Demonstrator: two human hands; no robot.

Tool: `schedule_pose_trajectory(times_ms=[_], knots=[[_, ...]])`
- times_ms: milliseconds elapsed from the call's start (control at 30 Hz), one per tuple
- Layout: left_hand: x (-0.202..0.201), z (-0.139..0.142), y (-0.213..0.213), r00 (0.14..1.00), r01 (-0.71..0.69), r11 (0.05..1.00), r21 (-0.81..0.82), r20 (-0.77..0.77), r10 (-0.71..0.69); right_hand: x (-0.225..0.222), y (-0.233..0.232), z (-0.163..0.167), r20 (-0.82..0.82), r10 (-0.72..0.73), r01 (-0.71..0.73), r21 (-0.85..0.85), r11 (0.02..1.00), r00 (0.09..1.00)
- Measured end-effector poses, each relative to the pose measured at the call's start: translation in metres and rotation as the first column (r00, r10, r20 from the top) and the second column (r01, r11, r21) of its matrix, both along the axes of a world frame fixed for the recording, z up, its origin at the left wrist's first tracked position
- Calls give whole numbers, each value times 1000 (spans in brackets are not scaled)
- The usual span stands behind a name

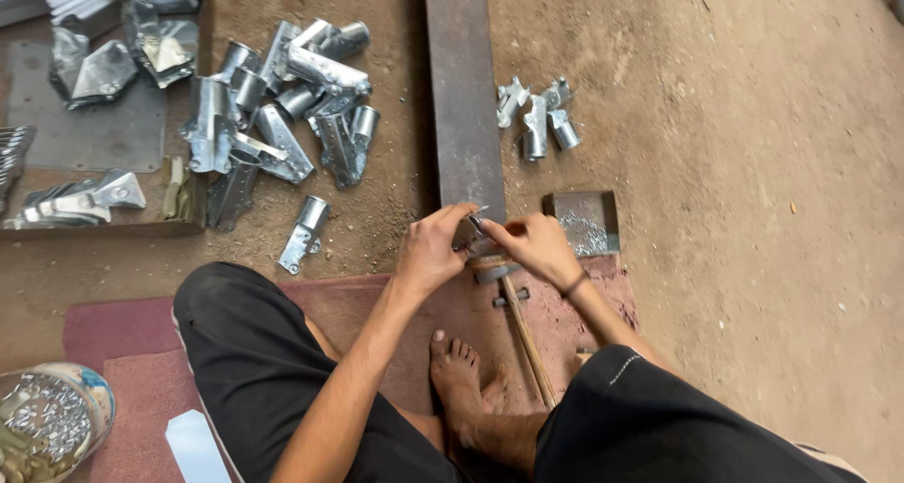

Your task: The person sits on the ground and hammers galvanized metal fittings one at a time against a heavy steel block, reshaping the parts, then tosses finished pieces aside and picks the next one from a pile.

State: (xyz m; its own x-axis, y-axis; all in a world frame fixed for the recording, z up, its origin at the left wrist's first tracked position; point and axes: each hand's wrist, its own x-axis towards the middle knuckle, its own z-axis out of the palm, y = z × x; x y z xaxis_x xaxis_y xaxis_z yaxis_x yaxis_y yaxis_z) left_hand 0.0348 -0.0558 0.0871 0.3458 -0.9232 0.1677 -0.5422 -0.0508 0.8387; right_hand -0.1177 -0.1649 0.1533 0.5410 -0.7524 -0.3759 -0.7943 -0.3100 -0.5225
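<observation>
Head view, items listed left to right.

Bowl [52, 417], bottom-left corner: holds small bright metal pieces, likely rivets or the like; kept within reach beside the knee.

Shallow tray [104, 227], upper left: flat and folded sheet-metal blanks, stacked apart from the formed parts.

Pile of brackets [282, 106], on the dirt floor right of the tray: galvanised pieces with tube sockets, heaped loosely. One stray bracket [303, 233] lies apart, nearer the mat.

Red mat [122, 332]: spread under the seated person; a bare foot [459, 370] rests on it.

Left hand [428, 248]: fingers closed around a small metal bracket [468, 229], steadying it at the near end of the steel bar [463, 97], which seems to serve as an anvil.

Right hand [537, 243]: fingertips pinched at the same bracket, apparently on a very small part; what exactly they grip cannot be told.

Hammer [523, 328]: lies on the mat just below the hands, handle toward the person, unheld.

Small metal box [589, 221]: just right of the right hand, with tiny bright bits, placed for easy picking.

Small group of brackets [539, 120]: right of the bar, set apart from the large pile.
</observation>
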Motion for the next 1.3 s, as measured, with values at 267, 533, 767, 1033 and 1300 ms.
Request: schedule_pose_trajectory(times_ms=[267, 533, 767, 1033, 1300], knots=[[7, 19, -8, 995, 82, 988, 129, 41, -88, 25, -51, -46, -159, 206, -140, 352, 926, 966], [12, 1, -22, 983, 166, 972, 168, 49, -177, -8, -39, -59, 52, 81, -96, 469, 878, 995], [11, -6, -18, 990, 103, 994, 36, 92, -106, -29, -19, -86, 476, -292, -155, 698, 699, 830], [27, -21, 11, 991, -59, 998, 27, -115, 62, -141, -97, -142, 408, -555, 548, 146, 824, 725], [26, -83, -5, 921, 74, 995, 71, -387, -41, -201, -140, -198, -329, -21, -31, -153, 988, 944]])
